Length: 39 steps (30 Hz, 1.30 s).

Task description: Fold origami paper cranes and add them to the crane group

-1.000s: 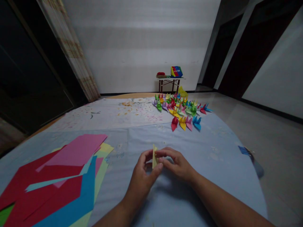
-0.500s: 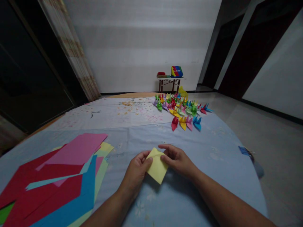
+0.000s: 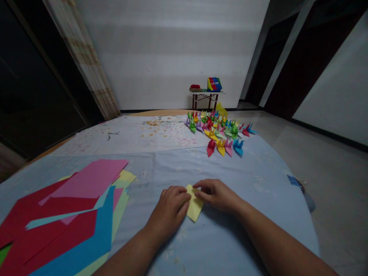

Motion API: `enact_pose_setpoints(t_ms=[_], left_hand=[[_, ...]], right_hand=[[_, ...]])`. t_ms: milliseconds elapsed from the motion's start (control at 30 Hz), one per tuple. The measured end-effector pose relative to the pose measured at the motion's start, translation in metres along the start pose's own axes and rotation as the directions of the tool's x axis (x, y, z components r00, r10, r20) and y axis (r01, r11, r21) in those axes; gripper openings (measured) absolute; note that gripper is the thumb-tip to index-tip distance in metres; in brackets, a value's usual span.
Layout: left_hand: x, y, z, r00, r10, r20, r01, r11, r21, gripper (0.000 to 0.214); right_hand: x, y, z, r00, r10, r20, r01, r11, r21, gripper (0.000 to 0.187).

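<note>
A small diamond of folded yellow paper (image 3: 195, 209) lies on the tablecloth in front of me, a crease running down its lower part. My left hand (image 3: 172, 207) is palm down over its left side, fingers together and pressing on the paper. On the upper right side, my right hand (image 3: 215, 194) pinches the paper's edge between thumb and index finger. Part of the paper is hidden beneath my left fingers. To the left is a loose pile of coloured sheets, with pink paper (image 3: 94, 178), red paper (image 3: 66, 214) and blue paper (image 3: 104, 218).
Many-coloured folded paper cranes (image 3: 215, 126) stand at the far right of the round table, with a few in a nearer row (image 3: 224, 147). A pale blue floral cloth (image 3: 258, 214) covers the near part. Behind, a small stand (image 3: 208, 93) holds a colourful box (image 3: 214, 84).
The yellow paper has come down from between my fingers onto the table. My left hand has turned palm down over its left side. The right hand still pinches the upper right edge.
</note>
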State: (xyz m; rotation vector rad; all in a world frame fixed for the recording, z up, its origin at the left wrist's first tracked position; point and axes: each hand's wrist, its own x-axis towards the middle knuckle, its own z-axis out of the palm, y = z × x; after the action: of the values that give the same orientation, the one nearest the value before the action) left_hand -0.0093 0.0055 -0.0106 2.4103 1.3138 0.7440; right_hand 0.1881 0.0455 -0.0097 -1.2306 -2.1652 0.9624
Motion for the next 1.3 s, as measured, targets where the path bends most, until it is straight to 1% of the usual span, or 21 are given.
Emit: enact_pose_setpoints(t_ms=[67, 133, 267, 333, 433, 533, 767, 967, 1100, 1200, 1300], left_hand=[[0.000, 0.000, 0.000, 1.000, 0.003, 0.015, -0.004, 1.000, 0.019, 0.022], [0.000, 0.000, 0.000, 1.000, 0.002, 0.019, -0.002, 1.000, 0.027, 0.022], [0.000, 0.000, 0.000, 1.000, 0.009, 0.028, -0.010, 0.999, 0.037, 0.021], [0.000, 0.001, 0.000, 0.999, 0.009, 0.032, -0.010, 0.999, 0.044, 0.020], [-0.001, 0.001, 0.002, 0.999, 0.001, 0.032, -0.003, 0.999, 0.052, 0.020], [-0.001, 0.000, 0.004, 1.000, -0.010, 0.029, 0.009, 0.999, 0.052, 0.022], [-0.001, -0.002, 0.006, 1.000, -0.007, 0.018, 0.006, 0.999, 0.035, 0.026], [-0.001, -0.003, -0.001, 0.996, 0.016, 0.089, -0.017, 1.000, 0.009, 0.037], [-0.001, -0.003, -0.004, 0.992, 0.009, 0.128, -0.008, 1.000, -0.002, 0.042], [-0.001, -0.002, -0.006, 0.990, 0.013, 0.137, -0.013, 1.000, -0.006, 0.041], [-0.001, -0.002, -0.007, 0.989, 0.021, 0.146, -0.019, 1.000, -0.010, 0.039]], right_hand=[[-0.001, 0.006, -0.008, 0.997, -0.044, 0.071, 0.037, 0.994, 0.103, 0.028], [-0.001, 0.010, -0.015, 0.986, -0.107, 0.125, 0.090, 0.986, 0.138, 0.032], [-0.002, 0.012, -0.026, 0.964, -0.198, 0.177, 0.190, 0.980, 0.058, 0.039], [-0.002, 0.012, -0.029, 0.958, -0.213, 0.192, 0.214, 0.977, 0.016, 0.035], [0.000, 0.013, -0.030, 0.954, -0.214, 0.208, 0.222, 0.975, -0.012, 0.022], [0.002, 0.016, -0.029, 0.955, -0.221, 0.197, 0.229, 0.973, -0.015, 0.019], [0.007, 0.012, -0.019, 0.960, -0.258, 0.105, 0.264, 0.964, -0.045, 0.019], [0.011, 0.010, -0.007, 0.976, -0.211, 0.061, 0.217, 0.969, -0.120, 0.017], [0.013, 0.007, -0.002, 0.983, -0.179, 0.026, 0.181, 0.969, -0.170, 0.016], [0.013, 0.005, 0.000, 0.988, -0.157, 0.011, 0.156, 0.964, -0.214, 0.014], [0.013, 0.004, 0.001, 0.987, -0.160, 0.011, 0.158, 0.958, -0.240, 0.015]])
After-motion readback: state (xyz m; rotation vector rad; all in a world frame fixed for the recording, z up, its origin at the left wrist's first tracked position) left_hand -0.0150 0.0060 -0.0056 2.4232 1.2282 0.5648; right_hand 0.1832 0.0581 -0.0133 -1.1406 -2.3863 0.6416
